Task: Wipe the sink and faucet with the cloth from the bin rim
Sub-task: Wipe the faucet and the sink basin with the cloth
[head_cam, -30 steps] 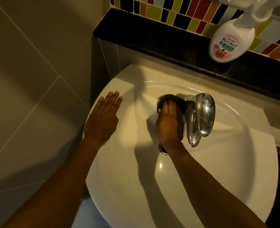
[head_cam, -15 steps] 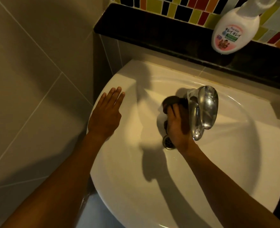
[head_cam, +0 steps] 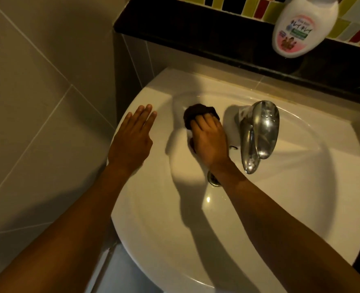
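Observation:
A white round sink (head_cam: 301,208) fills the middle of the head view. My right hand (head_cam: 209,142) presses a dark bunched cloth (head_cam: 194,115) against the basin's back left wall, left of the chrome faucet (head_cam: 257,132). The cloth pokes out beyond my fingertips and under my palm. My left hand (head_cam: 132,140) lies flat with fingers apart on the sink's left rim and holds nothing. The drain (head_cam: 213,178) is partly hidden by my right wrist.
A white soap bottle (head_cam: 297,32) with a pink label stands on the black ledge (head_cam: 196,37) behind the sink, under coloured mosaic tiles. Beige wall tiles (head_cam: 37,102) close off the left side.
My right hand has slid the cloth left, away from the faucet's side, onto the basin's back left wall. The left hand has stayed on the rim.

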